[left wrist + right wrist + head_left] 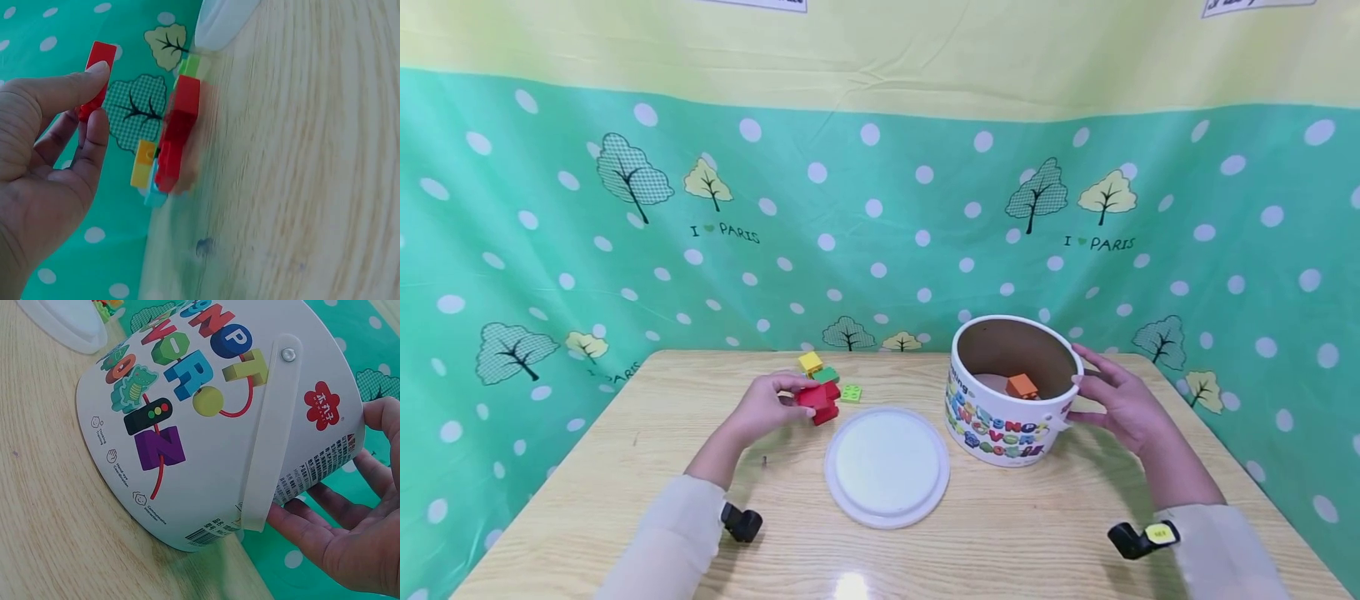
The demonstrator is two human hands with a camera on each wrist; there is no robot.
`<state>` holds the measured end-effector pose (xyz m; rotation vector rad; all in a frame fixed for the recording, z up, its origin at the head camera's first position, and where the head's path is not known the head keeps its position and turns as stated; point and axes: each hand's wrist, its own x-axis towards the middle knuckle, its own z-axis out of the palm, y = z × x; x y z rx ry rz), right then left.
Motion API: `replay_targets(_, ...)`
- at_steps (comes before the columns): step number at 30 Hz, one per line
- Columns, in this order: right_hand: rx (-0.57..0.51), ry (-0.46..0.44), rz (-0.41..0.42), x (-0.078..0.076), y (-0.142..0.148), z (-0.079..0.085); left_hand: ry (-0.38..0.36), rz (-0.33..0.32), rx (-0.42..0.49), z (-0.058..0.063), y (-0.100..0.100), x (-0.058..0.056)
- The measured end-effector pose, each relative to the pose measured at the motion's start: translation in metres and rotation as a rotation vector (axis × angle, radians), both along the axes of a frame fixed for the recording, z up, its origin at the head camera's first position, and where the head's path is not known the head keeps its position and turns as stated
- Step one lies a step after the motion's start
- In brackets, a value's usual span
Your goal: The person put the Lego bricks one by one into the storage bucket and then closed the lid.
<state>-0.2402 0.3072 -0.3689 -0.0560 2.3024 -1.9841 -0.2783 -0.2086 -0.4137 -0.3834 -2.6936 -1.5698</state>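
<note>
Between the thumb and fingers of my left hand (56,137) is a red toy brick (101,55), pinched above the table. In the left wrist view, more red bricks (182,112) lie just past it, beside a yellow brick (144,164) and a light green brick (189,65). My right hand (1116,398) grips the right side of a white printed bucket (996,429) near its rim. An orange brick (1021,387) sits inside; the bucket's near wall hides part of the floor within. The white handle (275,431) hangs down along the bucket's side.
A round white lid (887,462) lies on the wooden table (970,533) between the hands, left of the bucket. A darker green brick (825,375) sits near the table's back edge. Behind hangs a green dotted curtain (880,225).
</note>
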Motion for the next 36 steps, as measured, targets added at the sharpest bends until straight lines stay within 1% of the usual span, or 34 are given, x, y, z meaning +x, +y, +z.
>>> replay_targets(5, -0.010, -0.001, 0.001, 0.000, 0.000, 0.000, 0.013, -0.008, -0.023, 0.005, 0.010, 0.002)
replay_targets(9, -0.017, 0.000, 0.004, 0.000, 0.001, 0.001, 0.032, -0.035, -0.042, 0.011, 0.019, 0.003)
replay_targets(16, -0.032, 0.008, 0.004, 0.000, 0.002, 0.001, 0.101, -0.109, -0.074, 0.021, 0.036, 0.004)
replay_targets(21, -0.047, 0.011, 0.007, 0.001, 0.001, 0.001, 0.136, -0.154, -0.098, 0.027, 0.046, 0.008)
replay_targets(25, -0.049, 0.012, 0.004, 0.001, 0.001, 0.001, 0.160, -0.197, -0.099, 0.032, 0.054, 0.011)
replay_targets(31, -0.036, 0.013, -0.004, 0.001, 0.000, 0.001, 0.148, -0.246, -0.081, 0.040, 0.065, 0.016)
replay_targets(33, -0.031, 0.012, -0.005, 0.000, 0.000, 0.000, 0.155, -0.264, -0.072, 0.042, 0.069, 0.017)
replay_targets(36, -0.029, 0.009, -0.002, 0.000, 0.001, 0.000, 0.173, -0.310, -0.052, 0.045, 0.075, 0.018)
